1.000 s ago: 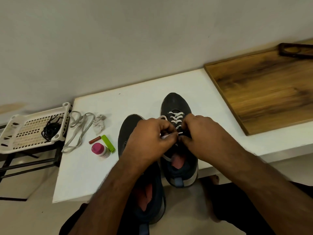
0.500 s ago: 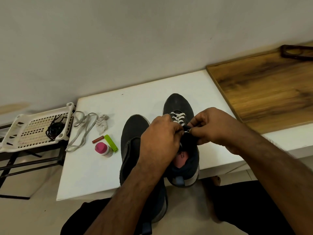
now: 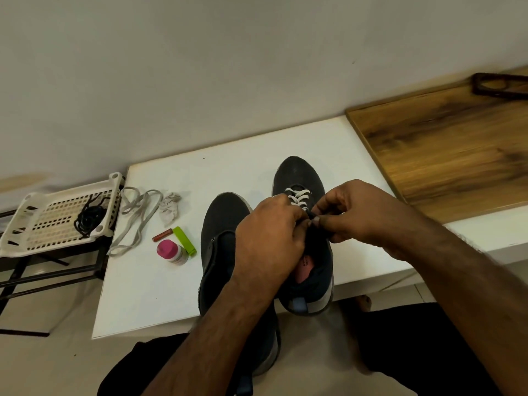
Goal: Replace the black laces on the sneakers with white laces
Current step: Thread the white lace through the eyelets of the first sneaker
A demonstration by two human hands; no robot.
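Right hand (image 3: 368, 215) shifts rightward since a second ago, pinching lace end. Left hand (image 3: 271, 241) grips right sneaker (image 3: 300, 175) tongue area. White lace (image 3: 298, 195) rows advance; left sneaker (image 3: 223, 224) unlaced.

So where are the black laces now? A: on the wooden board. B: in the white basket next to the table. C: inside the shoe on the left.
B: the bundle of black laces lies in the white basket left of the white table, while the wooden board holds no laces.
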